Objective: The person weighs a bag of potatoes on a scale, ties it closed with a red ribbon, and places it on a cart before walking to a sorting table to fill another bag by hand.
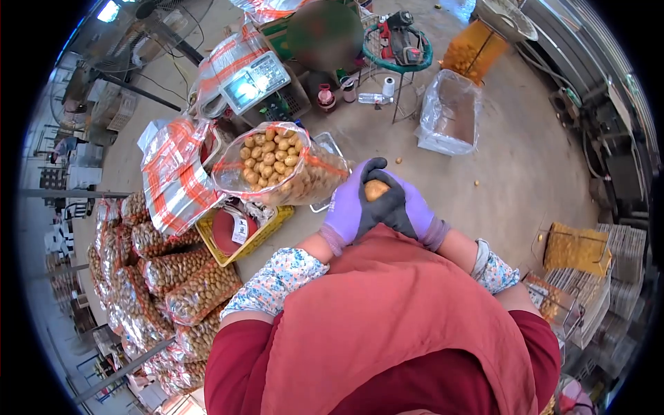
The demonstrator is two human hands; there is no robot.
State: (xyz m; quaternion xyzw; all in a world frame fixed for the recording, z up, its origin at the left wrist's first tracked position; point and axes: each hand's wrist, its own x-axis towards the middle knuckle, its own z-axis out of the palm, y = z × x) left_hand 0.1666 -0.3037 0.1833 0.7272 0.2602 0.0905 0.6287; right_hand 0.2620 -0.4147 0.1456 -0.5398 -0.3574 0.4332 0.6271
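Both my hands wear purple gloves with black palms and are clasped together in front of my red apron. My left hand (349,207) and my right hand (408,207) both close around one small brown round fruit (375,189), which shows between the fingers. Just left of my hands an open clear plastic bag (277,169) stands full of the same brown fruits, its mouth facing up.
Several filled bags (180,283) are stacked at the left. A yellow crate (266,232) holds a red lid. A scale (252,81) sits behind the open bag. A lined crate (449,114), a stool with a tool (398,45) and a person (325,31) are farther back. Wire baskets (574,277) stand right.
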